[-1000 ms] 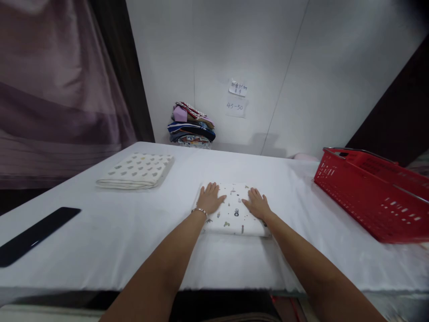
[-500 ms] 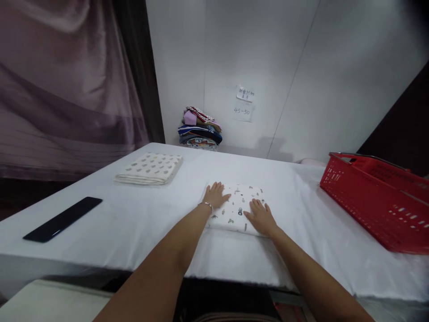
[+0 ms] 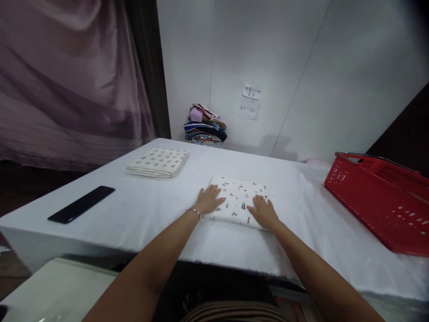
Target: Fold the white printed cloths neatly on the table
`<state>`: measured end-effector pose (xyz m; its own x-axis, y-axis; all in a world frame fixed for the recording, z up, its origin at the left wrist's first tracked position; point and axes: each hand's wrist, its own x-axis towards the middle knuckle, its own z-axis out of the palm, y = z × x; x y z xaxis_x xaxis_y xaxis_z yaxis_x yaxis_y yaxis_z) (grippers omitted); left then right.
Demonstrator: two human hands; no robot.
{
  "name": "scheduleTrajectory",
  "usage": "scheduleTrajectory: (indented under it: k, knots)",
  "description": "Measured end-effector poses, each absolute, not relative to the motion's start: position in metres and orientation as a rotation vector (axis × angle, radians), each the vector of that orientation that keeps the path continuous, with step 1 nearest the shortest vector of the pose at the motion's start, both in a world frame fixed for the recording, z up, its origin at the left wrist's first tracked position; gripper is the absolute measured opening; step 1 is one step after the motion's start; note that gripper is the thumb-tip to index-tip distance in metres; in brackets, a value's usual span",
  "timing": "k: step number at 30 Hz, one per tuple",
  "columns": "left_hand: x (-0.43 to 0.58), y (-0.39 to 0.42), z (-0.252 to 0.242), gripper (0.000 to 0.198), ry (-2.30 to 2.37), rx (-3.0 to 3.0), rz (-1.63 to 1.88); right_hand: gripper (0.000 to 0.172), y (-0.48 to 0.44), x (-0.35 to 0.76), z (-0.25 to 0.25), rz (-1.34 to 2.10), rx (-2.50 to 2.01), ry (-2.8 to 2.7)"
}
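Observation:
A folded white cloth with small dark prints [image 3: 239,197] lies on the white table [image 3: 161,210] in front of me. My left hand [image 3: 208,200] rests flat on its left edge, fingers stretched out, a bracelet on the wrist. My right hand [image 3: 265,212] lies flat on the cloth's near right corner, fingers spread. Neither hand grips anything.
A second folded patterned cloth [image 3: 158,162] lies at the table's far left. A black flat object [image 3: 81,204] sits near the left edge. A red plastic basket [image 3: 378,197] stands at the right. A pile of coloured fabrics [image 3: 205,125] is stacked against the wall under paper notes [image 3: 250,100].
Both hands slid back toward me along the cloth, from its middle to its near edge. My head moved back and left, so the table's front edge shows more.

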<state>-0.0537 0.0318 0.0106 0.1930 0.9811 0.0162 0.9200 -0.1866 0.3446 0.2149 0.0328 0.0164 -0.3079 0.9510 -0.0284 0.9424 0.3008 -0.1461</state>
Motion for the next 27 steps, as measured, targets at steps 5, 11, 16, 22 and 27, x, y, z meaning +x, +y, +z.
scheduleTrajectory:
  k: [5,11,16,22,27]
  knots:
    - [-0.055,0.022,0.014,0.049,1.865,2.179,0.537,0.055,0.025,0.231,0.009,0.356,-1.674,-2.279]
    - [-0.071,-0.011,-0.001,0.046,1.847,2.097,0.852,0.061,-0.011,0.257,-0.018,0.506,-1.536,-2.019]
    - [-0.077,-0.029,-0.003,0.043,1.862,2.003,1.019,0.064,-0.029,0.265,-0.02,0.691,-1.566,-1.731]
    - [-0.072,-0.036,0.005,0.049,2.015,1.797,0.878,0.071,-0.024,0.267,-0.009,0.855,-1.649,-1.508]
    - [-0.074,-0.024,0.019,0.059,2.077,1.626,0.647,0.07,-0.014,0.264,-0.004,0.886,-1.697,-1.474]
